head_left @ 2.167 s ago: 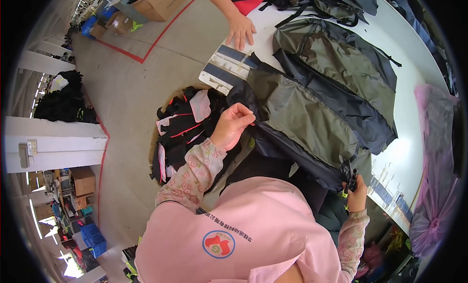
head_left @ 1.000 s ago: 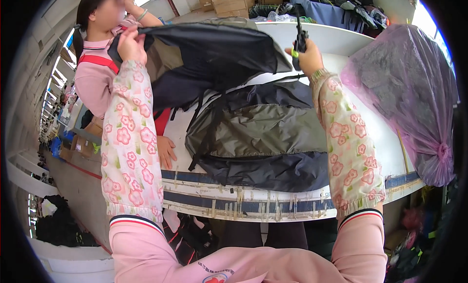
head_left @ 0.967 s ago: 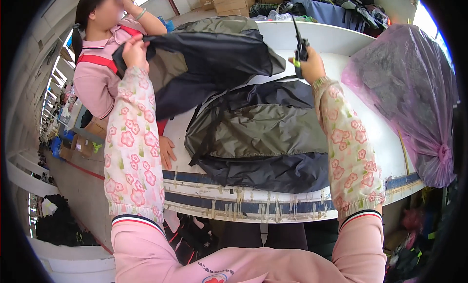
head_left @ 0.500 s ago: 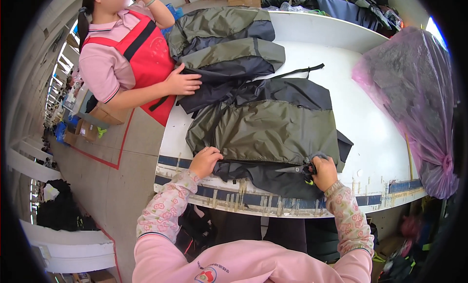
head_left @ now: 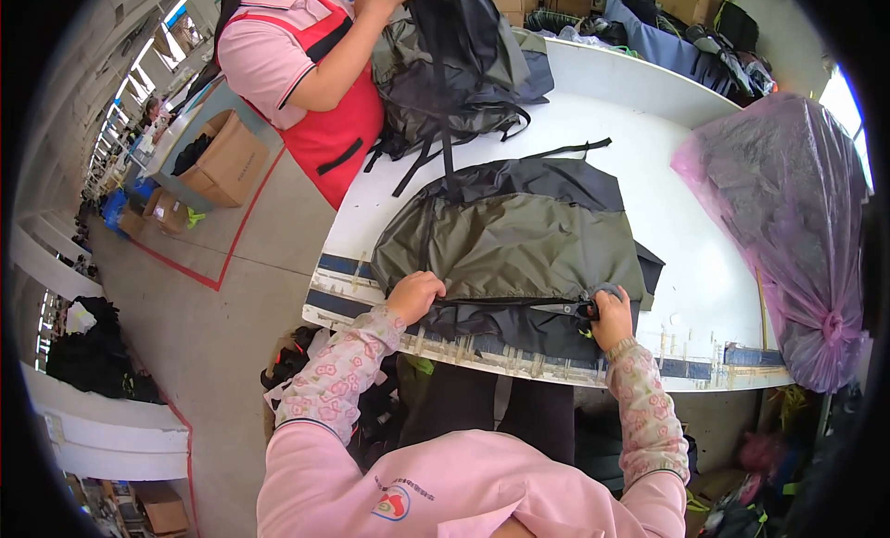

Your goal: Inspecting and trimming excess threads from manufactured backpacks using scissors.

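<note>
An olive and black fabric bag, looking like a backpack, lies flat on the white table in front of me. My left hand pinches the bag's near edge at its left end. At the right end of that edge, my right hand is closed round a pair of scissors, whose blades point left along the seam. The black lower panel spreads below the seam toward the table's front edge. Cloth hides the tips of my left fingers.
Across the table, a co-worker in a red apron lifts another olive and black bag. A pink plastic sack stands at the right. Worn tape lines the table's front edge. Cardboard boxes stand at the left.
The co-worker has raised the other bag off the table, straps hanging down. My view has shifted. My hands keep nearly the same places on my bag.
</note>
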A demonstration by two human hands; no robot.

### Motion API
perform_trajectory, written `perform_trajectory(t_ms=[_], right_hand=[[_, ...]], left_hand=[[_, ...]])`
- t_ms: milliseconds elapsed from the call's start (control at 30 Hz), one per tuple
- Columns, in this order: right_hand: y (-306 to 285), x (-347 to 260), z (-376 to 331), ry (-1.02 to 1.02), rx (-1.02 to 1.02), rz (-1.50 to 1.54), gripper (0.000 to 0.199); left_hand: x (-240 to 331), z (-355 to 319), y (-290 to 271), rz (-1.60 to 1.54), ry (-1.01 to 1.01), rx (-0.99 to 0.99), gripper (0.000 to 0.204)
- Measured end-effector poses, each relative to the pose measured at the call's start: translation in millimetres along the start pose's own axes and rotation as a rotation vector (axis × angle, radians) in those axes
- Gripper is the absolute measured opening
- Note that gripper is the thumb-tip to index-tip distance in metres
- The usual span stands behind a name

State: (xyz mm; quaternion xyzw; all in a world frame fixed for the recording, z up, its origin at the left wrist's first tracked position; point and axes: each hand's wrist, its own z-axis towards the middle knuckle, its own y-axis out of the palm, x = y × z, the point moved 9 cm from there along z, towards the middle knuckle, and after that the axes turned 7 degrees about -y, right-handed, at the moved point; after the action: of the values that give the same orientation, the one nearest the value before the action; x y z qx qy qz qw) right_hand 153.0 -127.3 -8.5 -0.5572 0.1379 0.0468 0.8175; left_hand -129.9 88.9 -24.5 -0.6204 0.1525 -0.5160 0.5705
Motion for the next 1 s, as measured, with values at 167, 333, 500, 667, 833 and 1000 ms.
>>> perform_trajectory(t_ms=[167, 333, 500, 667, 833, 1000], right_hand=[[14, -10, -32, 0.077, -0.455, 0.095, 0.021], [-30, -56, -69, 0.121, -0.707, 0.646, 0.02], [-23, -42, 28, 0.133, -0.198, 0.436, 0.024], [16, -16, 94, -0.009, 0.055, 0.263, 0.023], [55, 21, 94, 0.188, -0.156, 0.262, 0.03], [53, 19, 90, 0.184, -0.259, 0.41, 0.018]], left_hand=[[-2, -53, 20, -0.39, -0.495, -0.694, 0.009], [-13, -31, -35, -0.621, -0.281, -0.286, 0.016], [-53, 40, -54, -0.173, 0.039, 0.087, 0.034], [-92, 80, -12, 0.065, -0.127, -0.261, 0.042], [-97, 83, -5, 0.05, -0.203, -0.244, 0.035], [-86, 78, -29, -0.141, -0.05, -0.103, 0.028]])
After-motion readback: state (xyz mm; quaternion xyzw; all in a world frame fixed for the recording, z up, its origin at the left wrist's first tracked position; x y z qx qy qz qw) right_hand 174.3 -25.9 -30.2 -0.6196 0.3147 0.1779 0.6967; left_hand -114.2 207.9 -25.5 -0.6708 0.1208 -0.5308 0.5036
